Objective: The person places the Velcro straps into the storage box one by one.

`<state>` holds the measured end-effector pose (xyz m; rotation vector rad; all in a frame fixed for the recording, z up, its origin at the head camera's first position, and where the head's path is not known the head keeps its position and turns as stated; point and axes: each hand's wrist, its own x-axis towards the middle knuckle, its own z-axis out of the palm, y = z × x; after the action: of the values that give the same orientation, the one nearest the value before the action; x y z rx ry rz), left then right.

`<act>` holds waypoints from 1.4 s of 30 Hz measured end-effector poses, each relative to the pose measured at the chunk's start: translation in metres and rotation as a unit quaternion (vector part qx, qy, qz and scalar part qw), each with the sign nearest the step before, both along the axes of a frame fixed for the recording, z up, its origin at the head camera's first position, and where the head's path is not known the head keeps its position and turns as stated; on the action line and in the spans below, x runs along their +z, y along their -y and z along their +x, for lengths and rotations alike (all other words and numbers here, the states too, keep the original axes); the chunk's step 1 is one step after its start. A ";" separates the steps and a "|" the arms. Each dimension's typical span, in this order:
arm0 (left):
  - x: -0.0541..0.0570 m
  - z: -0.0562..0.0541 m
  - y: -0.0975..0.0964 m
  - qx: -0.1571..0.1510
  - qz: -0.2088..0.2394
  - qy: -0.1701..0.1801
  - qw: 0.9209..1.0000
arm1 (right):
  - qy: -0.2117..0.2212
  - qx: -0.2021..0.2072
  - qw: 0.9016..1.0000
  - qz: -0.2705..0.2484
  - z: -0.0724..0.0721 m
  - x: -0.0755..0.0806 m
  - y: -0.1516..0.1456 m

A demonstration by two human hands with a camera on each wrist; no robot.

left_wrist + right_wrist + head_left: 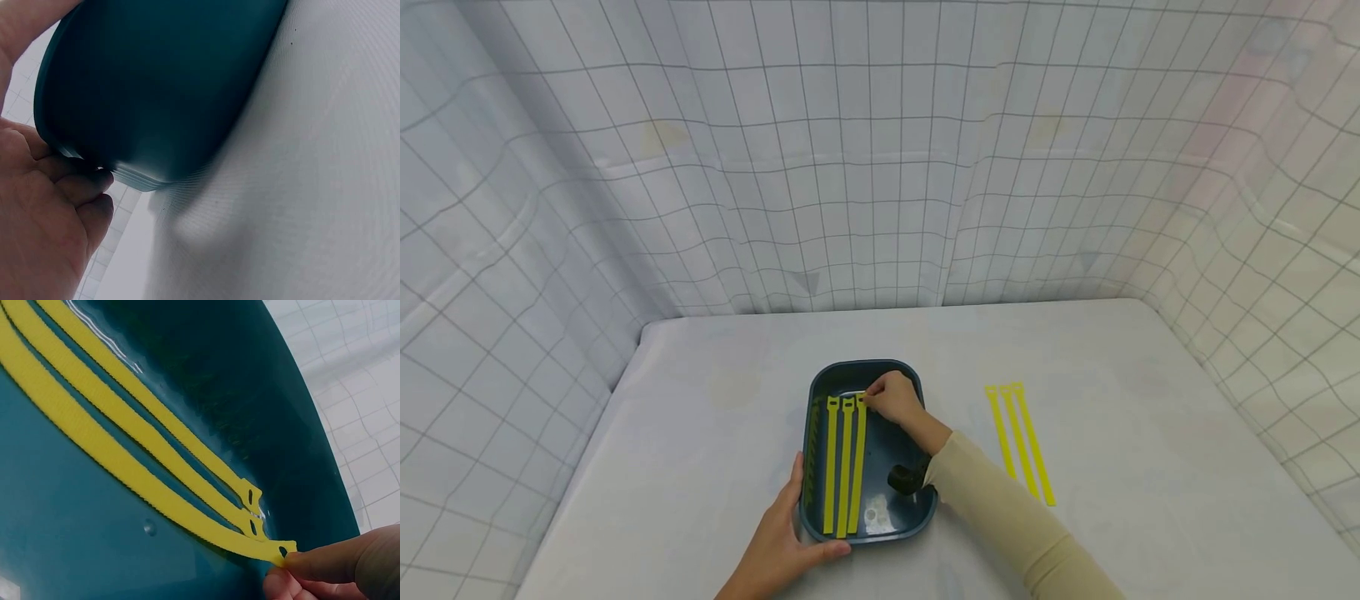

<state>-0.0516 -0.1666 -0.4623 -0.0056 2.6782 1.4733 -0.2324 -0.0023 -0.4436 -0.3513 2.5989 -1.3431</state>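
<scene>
A dark teal tray (880, 454) lies on the white table. My left hand (777, 533) grips its near left corner, thumb along the front rim; the left wrist view shows curled fingers (87, 186) against the rim. Three yellow hook-and-loop cable ties lie lengthwise and side by side in the tray's left half, slotted heads at the far end. My right hand (897, 400) reaches over the tray and pinches the head of the rightmost cable tie (125, 465) between thumb and fingertips. That head is slightly raised, while the other two ties (831, 467) lie beside it.
Three more yellow cable ties (1018, 433) lie side by side on the table right of the tray, partly hidden by the right sleeve (1000, 508). A black wrist device (908, 477) overhangs the tray's right side. White grid-patterned curtains (865, 167) surround the table.
</scene>
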 end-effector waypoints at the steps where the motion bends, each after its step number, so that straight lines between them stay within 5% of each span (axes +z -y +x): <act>1: 0.000 0.000 0.000 -0.001 0.000 -0.001 1.000 | 0.000 -0.001 1.000 0.002 0.000 0.000 0.000; 21: 0.000 -0.001 0.000 0.000 -0.007 -0.002 1.000 | -0.030 -0.011 0.999 0.002 0.000 0.001 -0.001; 35: -0.004 0.001 0.000 -0.003 -0.014 0.010 1.000 | -0.099 0.036 0.986 -0.133 0.005 -0.005 -0.006; 42: -0.002 0.000 0.001 -0.009 -0.006 0.001 1.000 | -0.100 0.064 0.977 -0.179 0.032 0.046 -0.017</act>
<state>-0.0512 -0.1672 -0.4646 0.0155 2.6781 1.4507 -0.2002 0.0145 -0.3979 -0.7300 2.4215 -1.8112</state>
